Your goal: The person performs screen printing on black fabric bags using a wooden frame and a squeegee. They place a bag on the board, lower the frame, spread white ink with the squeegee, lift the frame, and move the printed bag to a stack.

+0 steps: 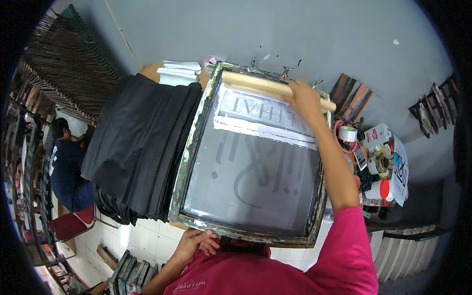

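Observation:
A screen printing frame [178,201] with a paint-smeared border lies in front of me. Its grey mesh [211,196] carries dark lettering shapes, and white ink [265,132] is spread across the far part. My right hand [306,102] grips a long wooden squeegee [253,84] near its right end; the squeegee lies across the far end of the mesh, and the hand is slightly blurred. At the near left corner, my left hand [199,245] pinches the frame's edge between thumb and curled fingers. The squeegee's blade is hidden.
A thick stack of black fabric bags [137,147] sits left of the frame, with white papers [178,73] behind it. Tape rolls [347,134], tubs [377,189] and bottles crowd the right side. Hinge clamps [286,72] line the far edge. A seated person [69,167] is far left.

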`<control>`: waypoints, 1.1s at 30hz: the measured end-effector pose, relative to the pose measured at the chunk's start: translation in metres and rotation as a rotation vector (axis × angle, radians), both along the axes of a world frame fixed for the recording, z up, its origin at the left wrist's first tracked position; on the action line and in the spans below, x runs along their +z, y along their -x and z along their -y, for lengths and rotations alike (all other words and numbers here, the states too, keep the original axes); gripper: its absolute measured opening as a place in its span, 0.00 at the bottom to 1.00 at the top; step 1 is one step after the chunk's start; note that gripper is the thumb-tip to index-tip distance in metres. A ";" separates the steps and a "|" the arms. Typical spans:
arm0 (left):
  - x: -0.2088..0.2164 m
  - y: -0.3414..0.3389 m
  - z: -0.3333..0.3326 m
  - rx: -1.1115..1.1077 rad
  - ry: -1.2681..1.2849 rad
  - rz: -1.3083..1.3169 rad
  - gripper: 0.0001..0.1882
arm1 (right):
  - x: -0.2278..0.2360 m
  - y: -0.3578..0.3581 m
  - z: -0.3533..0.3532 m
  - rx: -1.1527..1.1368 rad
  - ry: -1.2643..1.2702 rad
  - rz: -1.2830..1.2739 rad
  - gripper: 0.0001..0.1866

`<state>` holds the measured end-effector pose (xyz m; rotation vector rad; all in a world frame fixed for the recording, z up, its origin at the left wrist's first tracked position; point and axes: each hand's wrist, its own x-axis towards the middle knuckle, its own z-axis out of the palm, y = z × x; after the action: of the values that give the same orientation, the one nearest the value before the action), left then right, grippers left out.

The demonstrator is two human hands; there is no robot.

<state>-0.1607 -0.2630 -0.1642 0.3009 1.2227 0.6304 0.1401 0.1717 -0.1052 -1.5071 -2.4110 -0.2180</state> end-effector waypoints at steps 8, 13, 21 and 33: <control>-0.004 0.010 -0.003 -0.112 -0.006 -0.081 0.25 | -0.014 0.003 0.131 0.121 -0.088 -0.152 0.15; 0.012 0.015 -0.012 -0.269 -0.001 -0.122 0.26 | -0.028 0.010 0.138 0.137 -0.136 -0.093 0.13; 0.070 0.045 -0.065 -0.452 -0.191 -0.203 0.23 | -0.030 0.003 0.019 0.107 -0.133 -0.115 0.20; 0.089 0.022 -0.362 -0.096 -1.596 -1.256 0.15 | 0.006 -0.012 -0.038 -0.169 0.099 -0.002 0.30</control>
<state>-0.1826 0.0987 -0.0751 2.3381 1.5375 1.3124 0.1521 0.2094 -0.0987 -1.7554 -2.3245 -0.1336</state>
